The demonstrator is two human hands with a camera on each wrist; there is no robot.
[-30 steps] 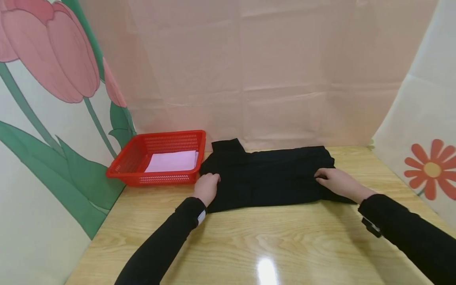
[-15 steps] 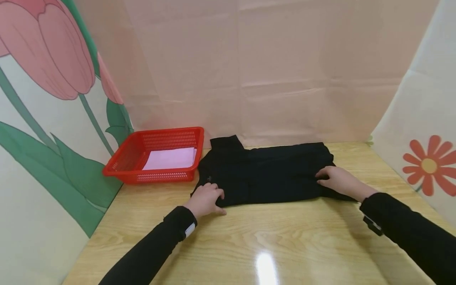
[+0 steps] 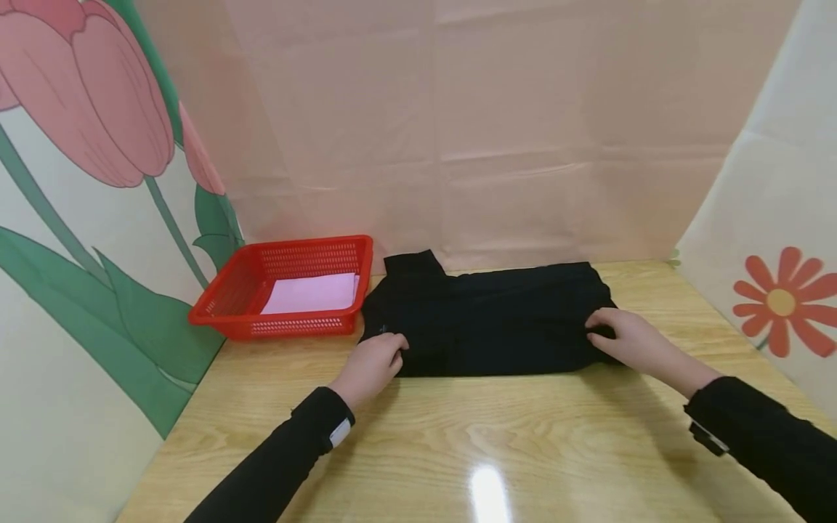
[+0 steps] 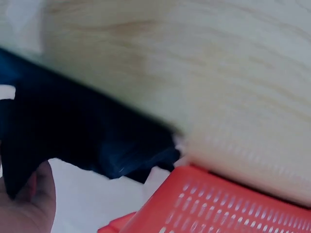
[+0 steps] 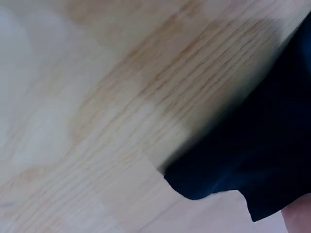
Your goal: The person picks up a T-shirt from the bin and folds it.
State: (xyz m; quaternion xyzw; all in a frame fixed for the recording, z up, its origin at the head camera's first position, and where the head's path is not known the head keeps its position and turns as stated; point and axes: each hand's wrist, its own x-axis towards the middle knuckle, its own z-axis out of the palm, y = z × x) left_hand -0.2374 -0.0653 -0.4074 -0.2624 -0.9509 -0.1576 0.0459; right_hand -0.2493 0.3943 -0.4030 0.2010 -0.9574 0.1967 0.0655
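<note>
A black short-sleeved shirt lies folded lengthwise across the table, one sleeve sticking out at its far left. My left hand pinches its near left corner; in the left wrist view a fold of the cloth runs between the thumb and fingers of the hand. At the other end, my right hand pinches the near right part of the shirt between thumb and fingers. The right wrist view shows mostly the shirt's edge, with just a sliver of the hand at the corner.
A red perforated basket stands against the shirt's left end, with a folded pink cloth inside. The wooden table extends towards me. A pink backdrop rises behind, with flower-printed walls at both sides.
My left hand let go of the near left edge, spread its fingers, and now pinches the corner again slightly nearer to me. The near right flap was drawn in under my right hand.
</note>
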